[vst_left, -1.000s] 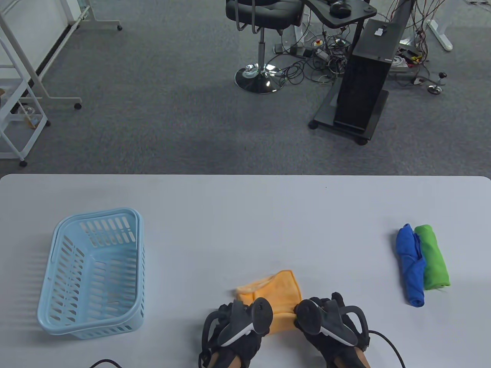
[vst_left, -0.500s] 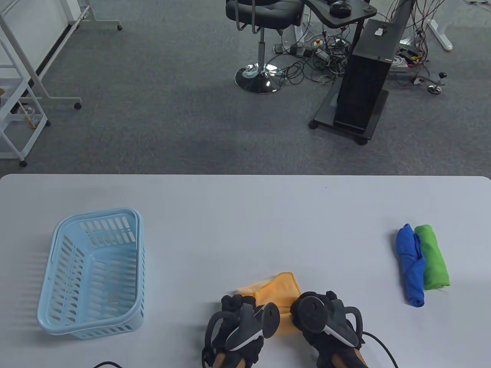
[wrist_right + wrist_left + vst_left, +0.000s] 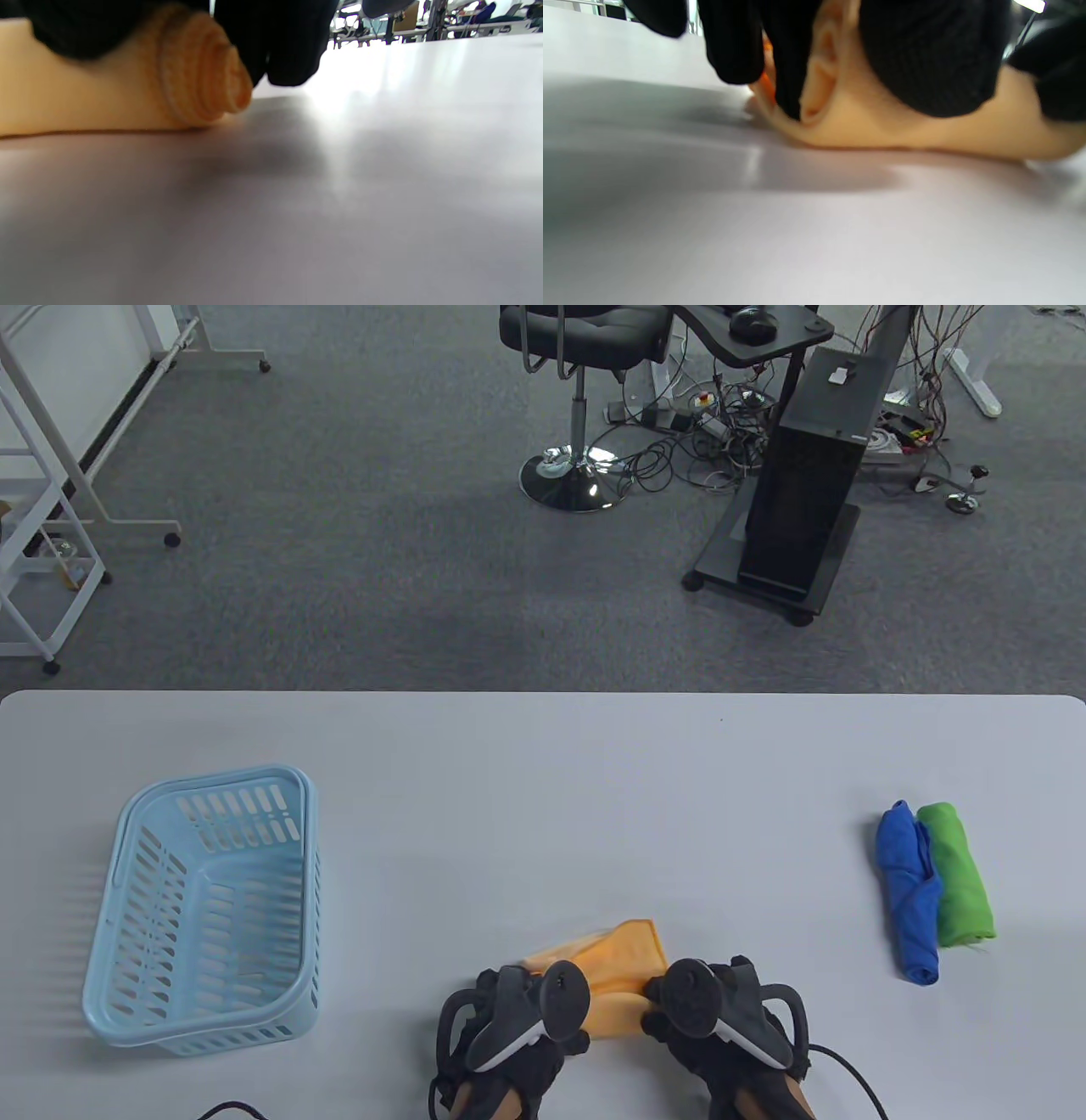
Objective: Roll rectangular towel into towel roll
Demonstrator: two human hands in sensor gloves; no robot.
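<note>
An orange towel point(image 3: 618, 980) lies near the table's front edge, partly rolled into a thick roll, with a flat flap reaching away from me. My left hand point(image 3: 517, 1010) grips the roll's left end and my right hand point(image 3: 708, 1005) grips its right end. In the left wrist view gloved fingers point(image 3: 925, 55) curl over the roll point(image 3: 882, 123). In the right wrist view the roll's spiral end point(image 3: 203, 80) shows under my gloved fingers point(image 3: 280, 38). The trackers hide most of the fingers in the table view.
A light blue plastic basket point(image 3: 208, 899) stands at the left. A rolled blue towel point(image 3: 908, 886) and a rolled green towel point(image 3: 957, 882) lie side by side at the right. The white table point(image 3: 543, 780) ends at its far edge, with office floor beyond.
Both hands pushed forward over the towel, then drew back toward me. The roll has grown thicker and the flat flap beyond it has become shorter.
</note>
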